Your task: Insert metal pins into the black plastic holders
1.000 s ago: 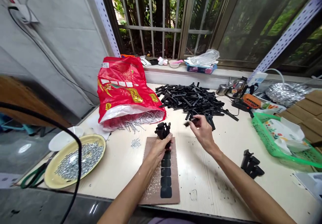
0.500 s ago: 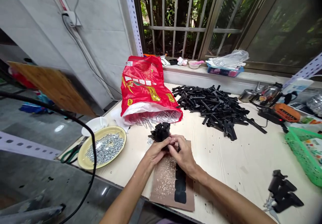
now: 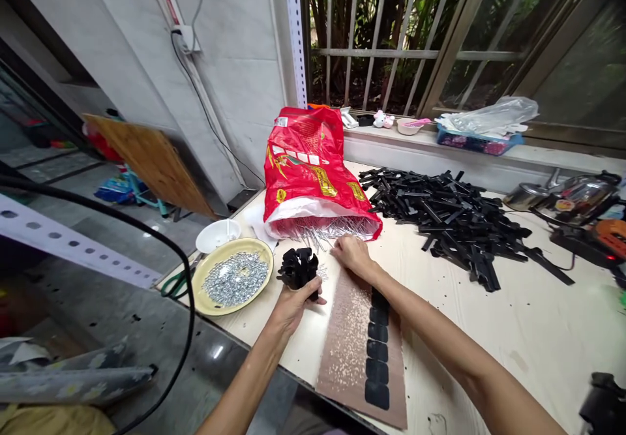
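Observation:
My left hand (image 3: 298,303) is closed around a cluster of black plastic parts (image 3: 299,269), held upright above the table left of a brown cardboard sheet (image 3: 342,347). At the mouth of a red plastic bag (image 3: 308,167), my right hand (image 3: 353,254) has its fingers curled together beside the thin metal rods (image 3: 317,228) that spill out. Its fingertips are partly hidden, so I cannot make out what they hold. Several flat black pieces (image 3: 377,371) lie in a column on the cardboard, partly under my right forearm.
A yellow plate (image 3: 264,278) of small shiny metal pieces stands left, by a white bowl (image 3: 218,236) and green-handled scissors (image 3: 173,285). Black plastic parts (image 3: 440,210) are heaped at the back right. A black cable (image 3: 183,330) hangs across the left side.
My hands were together at the black cluster and are now apart. The right has moved forward to the bag's mouth; the left keeps the cluster. The view has turned left.

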A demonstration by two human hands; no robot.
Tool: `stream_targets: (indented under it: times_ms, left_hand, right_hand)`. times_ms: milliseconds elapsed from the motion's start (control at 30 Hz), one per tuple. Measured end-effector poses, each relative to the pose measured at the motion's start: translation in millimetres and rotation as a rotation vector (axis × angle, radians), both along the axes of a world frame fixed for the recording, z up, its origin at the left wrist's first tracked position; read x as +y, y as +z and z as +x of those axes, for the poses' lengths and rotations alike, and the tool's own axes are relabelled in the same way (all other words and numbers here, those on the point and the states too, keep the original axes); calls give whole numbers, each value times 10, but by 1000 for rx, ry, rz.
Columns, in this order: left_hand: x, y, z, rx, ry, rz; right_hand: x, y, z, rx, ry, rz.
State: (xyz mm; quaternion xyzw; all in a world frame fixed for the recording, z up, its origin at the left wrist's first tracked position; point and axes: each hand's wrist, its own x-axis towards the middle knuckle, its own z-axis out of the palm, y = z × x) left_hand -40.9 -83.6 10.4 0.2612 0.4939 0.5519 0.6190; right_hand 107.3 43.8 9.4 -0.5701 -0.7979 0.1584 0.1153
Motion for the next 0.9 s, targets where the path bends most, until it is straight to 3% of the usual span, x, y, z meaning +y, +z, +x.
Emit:
stream_targets:
  times_ms: [167, 267, 400, 500, 667, 800, 900]
  left_hand:
    - [96, -55, -19, 39, 122, 99]
    - [135, -88, -45, 134, 171, 130]
    - [187, -110, -24, 268, 164, 142]
    - [201, -105, 10, 348, 171, 229]
    - [149, -78, 1, 518, 111, 387]
    - [121, -120, -15, 738, 38, 462]
    - [140, -179, 10, 814, -24, 462]
  right_hand:
    - [-159, 26, 60, -81, -30, 72]
    - [-302, 220, 294, 86, 13, 223]
    - [-493, 563, 487, 380, 204, 463]
    - [-562, 722, 512, 314, 261, 535]
    - [-547, 808, 536, 76, 381, 613]
    - [-577, 885, 498, -63, 580, 583]
    - [-569, 903, 426, 17, 715, 408]
